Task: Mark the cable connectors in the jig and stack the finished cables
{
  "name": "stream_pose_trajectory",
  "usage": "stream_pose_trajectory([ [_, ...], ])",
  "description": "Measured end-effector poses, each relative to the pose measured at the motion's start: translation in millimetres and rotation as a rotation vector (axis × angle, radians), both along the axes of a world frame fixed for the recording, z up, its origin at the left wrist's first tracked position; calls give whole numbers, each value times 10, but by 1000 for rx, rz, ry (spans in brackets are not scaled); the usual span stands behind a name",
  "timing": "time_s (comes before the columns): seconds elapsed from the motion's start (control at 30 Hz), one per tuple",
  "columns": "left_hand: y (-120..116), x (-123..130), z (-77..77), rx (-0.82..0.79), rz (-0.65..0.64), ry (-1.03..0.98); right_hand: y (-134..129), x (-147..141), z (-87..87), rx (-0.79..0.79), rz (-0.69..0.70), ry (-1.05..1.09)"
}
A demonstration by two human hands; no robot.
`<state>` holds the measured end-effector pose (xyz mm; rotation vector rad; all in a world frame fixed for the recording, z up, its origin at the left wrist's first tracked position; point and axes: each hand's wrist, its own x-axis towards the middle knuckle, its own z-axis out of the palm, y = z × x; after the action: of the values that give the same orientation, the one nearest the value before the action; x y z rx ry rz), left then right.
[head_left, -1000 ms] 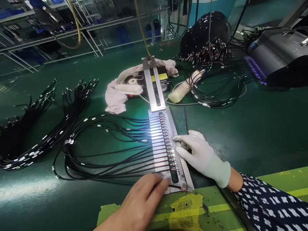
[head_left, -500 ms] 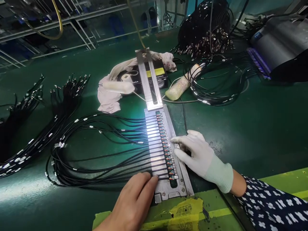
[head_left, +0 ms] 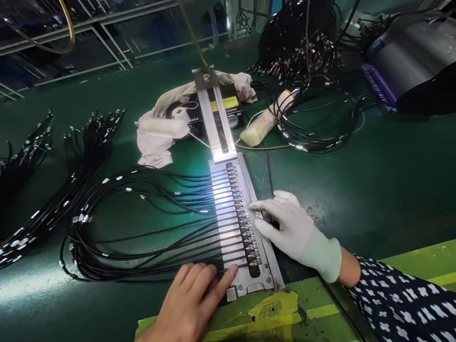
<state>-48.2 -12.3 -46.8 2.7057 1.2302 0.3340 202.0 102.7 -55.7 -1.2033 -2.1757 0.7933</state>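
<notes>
- Fingers of the bare left hand curl close together over the frontmost black cables; whether they grip one, I cannot tell.
- Gloved right hand: thumb and forefinger apart, tips touching the long side of the metal jig.
- Cables lie side by side across the jig, near the front edge of the worktop, looping toward its left edge.
- They look light, bendy and smooth; best held well behind the connector ends, which seem delicate.
</notes>
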Motion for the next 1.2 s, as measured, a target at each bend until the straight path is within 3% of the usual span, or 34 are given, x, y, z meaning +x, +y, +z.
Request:
stream_pose_trajectory([
  [0.13, 64, 90, 49, 36, -68, 18, 3, -15, 16, -2, -29, -11],
  [0.33, 279, 279, 99, -48, -223, 120, -9, -23, 32, 29, -42, -25],
  [0.43, 292, 324, 76, -42, -157, 62, -15, -22, 51, 19, -45, -38],
  [0.7, 267, 396, 167, -347, 99, -224, -12, -18, 33, 2, -44, -51],
  [0.8, 267, 393, 165, -370, 138, -267, -12, -12, 21, 5, -37, -39],
  [0.87, 257, 386, 141, -307, 83, -218, -15, -9, 19, 7, -36, -30],
  [1.0, 247, 387, 86, -19, -65, -43, -7, -9, 26, 17, -32, -20],
  [1.2, 355, 405, -70, 279, -100, -72, -39, -65, 20, 68, -41, -38],
])
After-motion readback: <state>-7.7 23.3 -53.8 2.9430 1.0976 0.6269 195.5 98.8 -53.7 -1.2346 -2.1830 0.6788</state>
